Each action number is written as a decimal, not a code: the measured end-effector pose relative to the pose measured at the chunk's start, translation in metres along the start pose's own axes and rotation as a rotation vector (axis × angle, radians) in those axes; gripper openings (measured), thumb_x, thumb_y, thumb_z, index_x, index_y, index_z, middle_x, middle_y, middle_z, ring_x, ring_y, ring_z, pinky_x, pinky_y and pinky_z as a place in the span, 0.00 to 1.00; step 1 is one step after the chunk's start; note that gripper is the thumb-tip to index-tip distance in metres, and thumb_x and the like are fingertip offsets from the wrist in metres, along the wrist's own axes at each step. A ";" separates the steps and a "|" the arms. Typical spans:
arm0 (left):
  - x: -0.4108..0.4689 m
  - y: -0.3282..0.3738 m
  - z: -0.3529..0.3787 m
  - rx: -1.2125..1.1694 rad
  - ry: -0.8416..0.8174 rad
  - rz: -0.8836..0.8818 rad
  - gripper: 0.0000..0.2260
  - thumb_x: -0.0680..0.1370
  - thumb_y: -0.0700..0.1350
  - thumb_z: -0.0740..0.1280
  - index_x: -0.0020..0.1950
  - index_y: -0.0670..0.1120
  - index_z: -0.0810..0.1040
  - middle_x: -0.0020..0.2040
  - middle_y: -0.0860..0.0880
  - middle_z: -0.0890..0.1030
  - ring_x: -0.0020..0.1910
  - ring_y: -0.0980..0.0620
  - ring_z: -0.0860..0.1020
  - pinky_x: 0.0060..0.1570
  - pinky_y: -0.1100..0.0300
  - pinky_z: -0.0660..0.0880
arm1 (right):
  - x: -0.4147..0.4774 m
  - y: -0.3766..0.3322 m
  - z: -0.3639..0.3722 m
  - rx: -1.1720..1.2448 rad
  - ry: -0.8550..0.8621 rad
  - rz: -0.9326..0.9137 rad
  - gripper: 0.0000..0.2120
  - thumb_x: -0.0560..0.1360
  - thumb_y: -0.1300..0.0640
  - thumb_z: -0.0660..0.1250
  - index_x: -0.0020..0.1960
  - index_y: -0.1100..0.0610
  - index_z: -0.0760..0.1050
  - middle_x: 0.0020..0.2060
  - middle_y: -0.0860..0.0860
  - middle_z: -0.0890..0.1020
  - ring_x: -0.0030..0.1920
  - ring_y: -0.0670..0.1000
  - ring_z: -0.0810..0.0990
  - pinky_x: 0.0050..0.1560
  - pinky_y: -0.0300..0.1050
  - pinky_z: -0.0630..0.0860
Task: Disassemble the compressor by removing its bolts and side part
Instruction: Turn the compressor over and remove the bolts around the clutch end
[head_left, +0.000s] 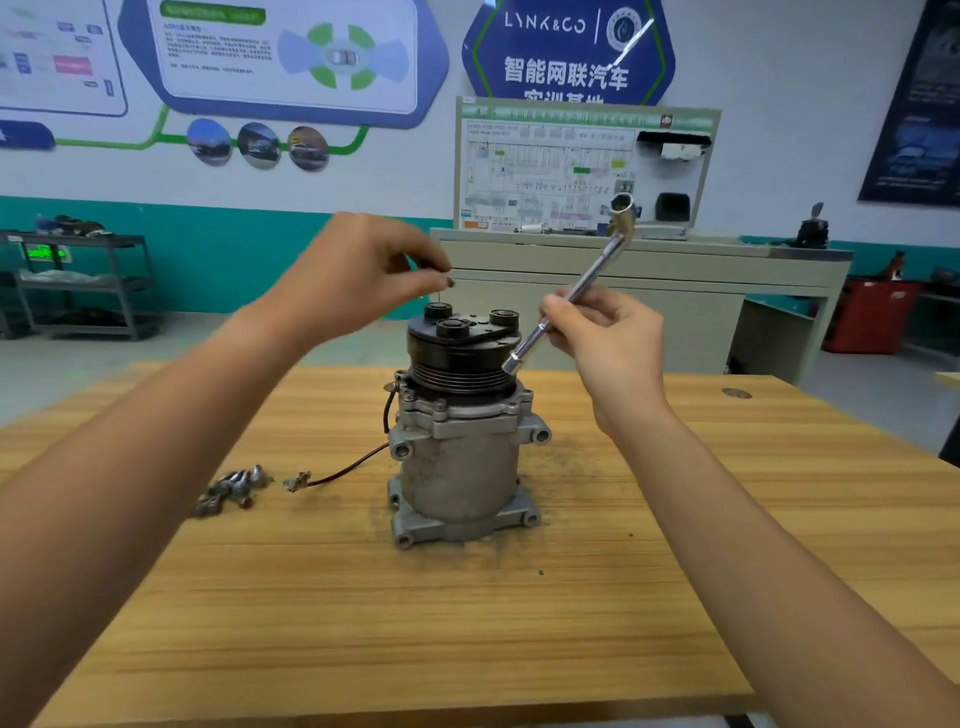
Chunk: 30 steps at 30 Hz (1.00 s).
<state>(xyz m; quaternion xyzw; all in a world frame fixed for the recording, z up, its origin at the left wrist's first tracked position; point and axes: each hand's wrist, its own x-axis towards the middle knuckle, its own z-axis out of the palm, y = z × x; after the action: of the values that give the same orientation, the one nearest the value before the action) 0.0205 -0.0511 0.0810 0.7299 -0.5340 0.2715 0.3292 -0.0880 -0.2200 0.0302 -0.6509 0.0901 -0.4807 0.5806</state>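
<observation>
A grey metal compressor (457, 467) stands upright in the middle of the wooden table (363, 597), its black pulley and clutch plate (462, 343) on top. My left hand (363, 270) hovers above the pulley's left side, and its fingertips pinch a small dark part, apparently a bolt (450, 282). My right hand (608, 332) grips the shaft of a chrome L-shaped socket wrench (576, 291). The wrench's lower end sits beside the pulley's right edge, its bent socket end pointing up. Several removed bolts (234, 488) lie on the table to the left.
A thin wire with a connector (298, 480) trails from the compressor to the left. Dark grime is scattered around the compressor's base. Behind the table stand a grey cabinet with a wiring-diagram board (582, 171), a metal shelf cart (78, 280) at left and a red bin (872, 317) at right.
</observation>
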 end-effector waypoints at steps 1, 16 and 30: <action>-0.013 -0.012 -0.004 0.028 -0.002 -0.091 0.07 0.73 0.41 0.71 0.50 0.44 0.83 0.38 0.58 0.79 0.36 0.68 0.76 0.39 0.77 0.70 | -0.004 0.002 0.009 -0.021 -0.032 -0.007 0.07 0.72 0.63 0.70 0.39 0.53 0.77 0.34 0.50 0.82 0.37 0.46 0.82 0.43 0.39 0.79; -0.225 -0.156 0.006 0.076 0.120 -0.924 0.07 0.73 0.35 0.70 0.49 0.40 0.83 0.45 0.45 0.83 0.42 0.49 0.78 0.32 0.80 0.64 | -0.015 0.002 0.054 -0.482 -0.175 -0.202 0.03 0.71 0.56 0.70 0.44 0.55 0.80 0.32 0.44 0.78 0.34 0.41 0.77 0.35 0.28 0.71; -0.228 -0.177 0.015 0.251 0.107 -0.983 0.06 0.73 0.39 0.71 0.49 0.40 0.83 0.49 0.42 0.83 0.51 0.40 0.78 0.43 0.57 0.66 | -0.020 0.007 0.065 -0.611 -0.192 -0.318 0.09 0.73 0.53 0.69 0.48 0.57 0.80 0.31 0.41 0.75 0.34 0.42 0.75 0.38 0.36 0.73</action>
<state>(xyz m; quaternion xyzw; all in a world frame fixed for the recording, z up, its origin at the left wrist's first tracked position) 0.1266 0.1120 -0.1324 0.9139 -0.0732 0.1836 0.3547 -0.0482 -0.1650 0.0228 -0.8425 0.0722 -0.4525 0.2830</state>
